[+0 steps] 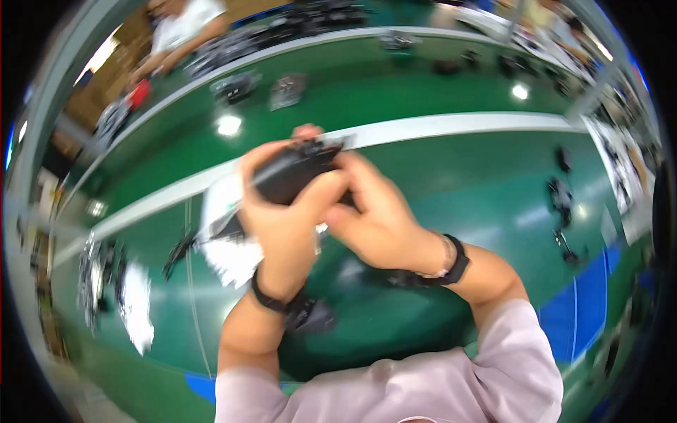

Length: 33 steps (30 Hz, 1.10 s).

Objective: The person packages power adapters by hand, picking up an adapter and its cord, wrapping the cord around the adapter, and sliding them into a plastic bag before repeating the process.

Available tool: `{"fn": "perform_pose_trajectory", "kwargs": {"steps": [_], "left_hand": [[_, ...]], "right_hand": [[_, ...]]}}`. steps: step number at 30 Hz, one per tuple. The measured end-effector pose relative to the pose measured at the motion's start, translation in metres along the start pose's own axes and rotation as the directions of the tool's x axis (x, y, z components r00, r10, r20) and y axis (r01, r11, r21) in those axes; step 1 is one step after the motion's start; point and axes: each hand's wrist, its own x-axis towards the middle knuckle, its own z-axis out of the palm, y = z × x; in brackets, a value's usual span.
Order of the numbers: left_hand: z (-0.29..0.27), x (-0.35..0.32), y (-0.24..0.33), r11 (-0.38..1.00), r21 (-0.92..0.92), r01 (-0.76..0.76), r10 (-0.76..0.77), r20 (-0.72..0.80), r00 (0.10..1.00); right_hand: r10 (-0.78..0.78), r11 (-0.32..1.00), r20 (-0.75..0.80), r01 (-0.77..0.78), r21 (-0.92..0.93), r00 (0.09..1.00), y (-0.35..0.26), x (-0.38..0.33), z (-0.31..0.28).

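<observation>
A smooth black rounded case (pixel 290 174), smeared by motion, is raised above the green table between my two hands. My left hand (pixel 278 218) wraps round it from the left, the thumb lying across its near side. At its right end the fingers of my right hand (pixel 374 211) are closed on it, next to a dark jagged part. What lies inside the right fingers is hidden. Below my left hand, a white plastic bag (pixel 229 261) rests on the table. Beneath the left wrist there is a dark object (pixel 312 317), too blurred to name.
A black cable (pixel 180 254) lies left of the bag, near white bags and black parts (pixel 134 303). Several black parts (pixel 561 197) lie at the right. A pale rail (pixel 451 127) crosses ahead; beyond it a green conveyor (pixel 338 92) carries bagged parts. Other people sit across.
</observation>
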Motion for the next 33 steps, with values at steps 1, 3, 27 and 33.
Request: {"fn": "perform_pose_trajectory", "kwargs": {"steps": [1, 3, 27, 33], "left_hand": [[0.0, 0.001, -0.008, 0.995, -0.095, 0.007, -0.004, 0.027, 1.0], [-0.007, 0.001, -0.009, 0.976, -0.21, 0.06, -0.046, 0.071, 0.996], [-0.132, 0.005, -0.008, -0.297, 0.939, -0.173, 0.191, 0.236, 0.953], [-0.133, 0.023, -0.009, -0.411, 0.91, -0.052, 0.27, 0.176, 0.947]], "right_hand": [[-0.016, 0.996, -0.033, 0.012, -0.091, 0.999, 0.003, -0.001, -0.001], [-0.019, 0.971, -0.029, 0.011, -0.24, 0.999, 0.001, 0.0, 0.001], [-0.14, 0.99, -0.351, 0.124, -0.068, 0.926, -0.041, 0.024, -0.06], [-0.168, 0.986, -0.378, 0.149, -0.08, 0.91, -0.045, 0.02, -0.065]]}}
